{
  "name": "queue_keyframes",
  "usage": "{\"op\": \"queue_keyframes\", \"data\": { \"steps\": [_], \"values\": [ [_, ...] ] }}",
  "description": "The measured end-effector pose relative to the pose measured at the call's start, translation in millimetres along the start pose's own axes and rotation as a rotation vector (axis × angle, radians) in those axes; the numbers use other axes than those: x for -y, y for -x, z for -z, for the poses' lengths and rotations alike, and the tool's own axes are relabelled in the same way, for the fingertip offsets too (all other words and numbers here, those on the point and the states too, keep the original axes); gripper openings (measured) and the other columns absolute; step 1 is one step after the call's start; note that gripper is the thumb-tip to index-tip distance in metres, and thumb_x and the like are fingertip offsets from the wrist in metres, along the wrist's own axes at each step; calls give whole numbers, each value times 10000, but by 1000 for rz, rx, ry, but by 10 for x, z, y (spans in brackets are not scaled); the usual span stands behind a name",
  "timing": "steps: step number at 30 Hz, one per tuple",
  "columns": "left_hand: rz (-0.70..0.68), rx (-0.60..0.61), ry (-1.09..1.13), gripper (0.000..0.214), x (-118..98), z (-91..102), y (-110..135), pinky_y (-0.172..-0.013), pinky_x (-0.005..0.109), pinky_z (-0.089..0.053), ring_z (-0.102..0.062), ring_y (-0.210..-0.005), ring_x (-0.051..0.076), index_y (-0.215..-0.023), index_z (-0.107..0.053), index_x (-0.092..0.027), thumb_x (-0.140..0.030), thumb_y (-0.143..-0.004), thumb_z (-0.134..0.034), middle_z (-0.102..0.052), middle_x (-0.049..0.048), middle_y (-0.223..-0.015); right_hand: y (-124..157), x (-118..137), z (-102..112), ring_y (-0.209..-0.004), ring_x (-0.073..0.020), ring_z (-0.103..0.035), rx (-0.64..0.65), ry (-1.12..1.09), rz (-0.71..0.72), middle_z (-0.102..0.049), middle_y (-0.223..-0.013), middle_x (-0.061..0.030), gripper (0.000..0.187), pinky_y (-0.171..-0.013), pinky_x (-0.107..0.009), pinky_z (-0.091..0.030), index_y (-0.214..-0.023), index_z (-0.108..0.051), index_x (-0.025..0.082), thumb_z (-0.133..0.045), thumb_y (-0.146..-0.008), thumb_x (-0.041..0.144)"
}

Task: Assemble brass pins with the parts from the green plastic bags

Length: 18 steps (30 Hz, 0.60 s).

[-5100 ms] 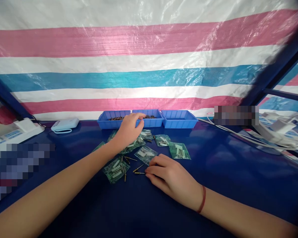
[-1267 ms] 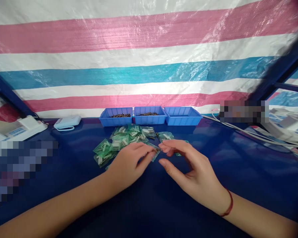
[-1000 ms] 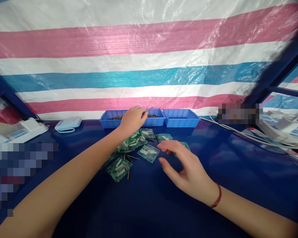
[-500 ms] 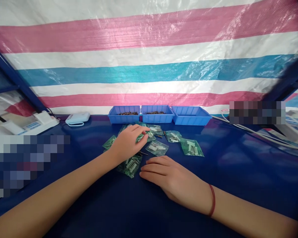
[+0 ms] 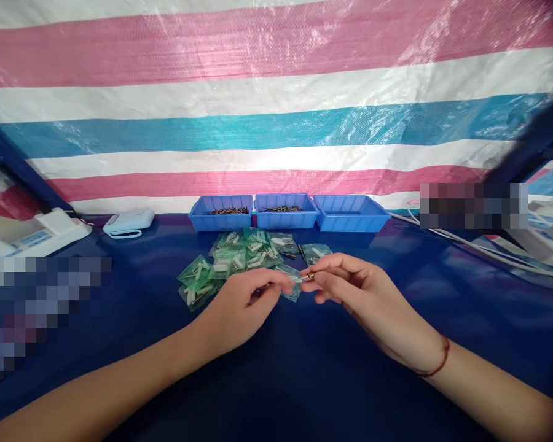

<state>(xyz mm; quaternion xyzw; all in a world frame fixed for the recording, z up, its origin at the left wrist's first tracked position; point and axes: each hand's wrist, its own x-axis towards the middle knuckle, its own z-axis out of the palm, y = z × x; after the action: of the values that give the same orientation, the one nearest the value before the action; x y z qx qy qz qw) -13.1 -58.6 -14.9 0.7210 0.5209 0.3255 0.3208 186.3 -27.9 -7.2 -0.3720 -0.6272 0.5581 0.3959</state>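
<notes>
My left hand (image 5: pixel 239 304) and my right hand (image 5: pixel 357 291) meet above the dark blue table (image 5: pixel 276 380), fingertips almost touching. My right hand pinches a small brass pin (image 5: pixel 308 276) between thumb and forefinger. My left hand is closed in a pinch on a small clear green bag (image 5: pixel 289 286) at its mouth. The pin's tip sits right at that bag. Just behind the hands lies a heap of small green bags (image 5: pixel 233 261) with white parts inside.
Three blue bins (image 5: pixel 286 212) stand in a row at the table's back edge; the left and middle ones hold dark small parts. A pale blue device (image 5: pixel 129 222) and a white machine (image 5: pixel 32 236) sit at back left. White cables (image 5: pixel 465 248) run at right. A striped tarp hangs behind.
My left hand came back from the bag heap holding one bag. My right hand lifted off the table and now pinches a pin at the bag.
</notes>
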Motion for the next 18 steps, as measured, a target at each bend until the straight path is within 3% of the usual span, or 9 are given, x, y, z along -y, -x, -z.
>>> {"op": "queue_keyframes", "data": {
  "steps": [4, 10, 12, 14, 18],
  "values": [
    [27, 17, 56, 249, -27, -42, 24, -607, 225, -433, -619, -771, 142, -982, -682, -246, -210, -917, -443, -710, -22, -930, -16, -12, 17, -755, -161, -696, -25, -117, -92, -728, -780, -59, 195, -627, -232, -528, -847, -676, 158, -693, -798, 347],
    [-11, 5, 32, 215, -57, -37, 43, -552, 231, -401, -539, -623, 115, -960, -676, -221, -232, -913, -466, -671, -4, -850, -14, 12, 13, -724, -147, -674, -17, -74, -147, -703, -754, -40, 210, -585, -215, -509, -810, -668, 165, -654, -826, 374],
    [-49, 3, -21, 204, -63, -49, 54, -537, 233, -391, -499, -578, 106, -969, -677, -214, -263, -915, -487, -640, -4, -796, -3, 23, 17, -700, -151, -669, -23, 38, -80, -696, -737, -31, 191, -580, -231, -515, -833, -664, 175, -642, -832, 365],
    [-115, 4, -72, 204, -56, -63, 65, -562, 230, -401, -505, -593, 102, -954, -679, -207, -274, -928, -488, -623, -3, -789, 30, 34, 16, -702, -150, -665, -18, 194, 76, -697, -779, -26, 142, -615, -252, -530, -861, -662, 188, -627, -845, 325],
    [-295, 11, -144, 193, -16, -32, 18, -739, 221, -439, -589, -784, 111, -908, -673, -193, -225, -944, -486, -641, 9, -901, 145, 72, -11, -778, -137, -648, -6, 534, 386, -682, -962, -22, 141, -661, -251, -532, -1002, -637, 239, -563, -885, 213]
  ]
}}
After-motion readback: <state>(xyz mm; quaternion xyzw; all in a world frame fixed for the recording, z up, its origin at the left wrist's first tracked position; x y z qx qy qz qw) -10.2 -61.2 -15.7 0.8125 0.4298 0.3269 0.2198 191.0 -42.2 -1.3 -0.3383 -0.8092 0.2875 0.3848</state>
